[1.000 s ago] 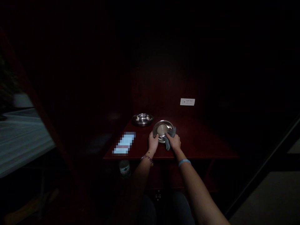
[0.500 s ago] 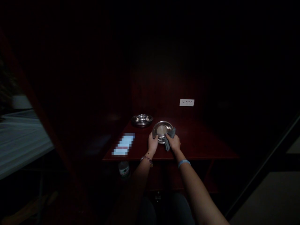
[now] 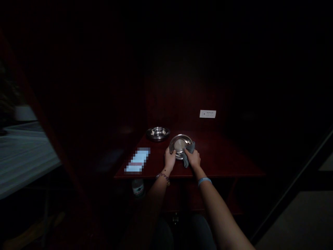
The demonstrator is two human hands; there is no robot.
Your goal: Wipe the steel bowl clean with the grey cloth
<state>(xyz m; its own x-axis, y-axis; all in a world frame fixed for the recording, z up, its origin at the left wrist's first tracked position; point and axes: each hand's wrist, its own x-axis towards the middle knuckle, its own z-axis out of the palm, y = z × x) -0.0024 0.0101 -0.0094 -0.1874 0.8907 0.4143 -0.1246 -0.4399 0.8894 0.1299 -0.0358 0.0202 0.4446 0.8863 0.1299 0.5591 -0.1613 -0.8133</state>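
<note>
A shiny round metal plate (image 3: 179, 144) is held tilted toward me over the dark red desk. My left hand (image 3: 170, 159) grips its lower left rim, thumb on the front face. On the other side my right hand (image 3: 193, 158) is closed on a grey cloth (image 3: 185, 160) and presses it against the plate's right rim. Part of the cloth hangs below the rim. Behind and to the left, more shiny metal dishes (image 3: 158, 134) sit on the desk, apparently stacked.
The dark red desk (image 3: 223, 163) bears a blurred-out bright rectangle (image 3: 137, 160) at its left. A bottle (image 3: 138, 188) stands below the left front edge. On the back wall is a white power socket (image 3: 207, 114). Pale slatted material (image 3: 23, 152) lies at far left.
Almost nothing differs. Both hands keep the same hold on the plate and cloth; the whole view has shifted very slightly.
</note>
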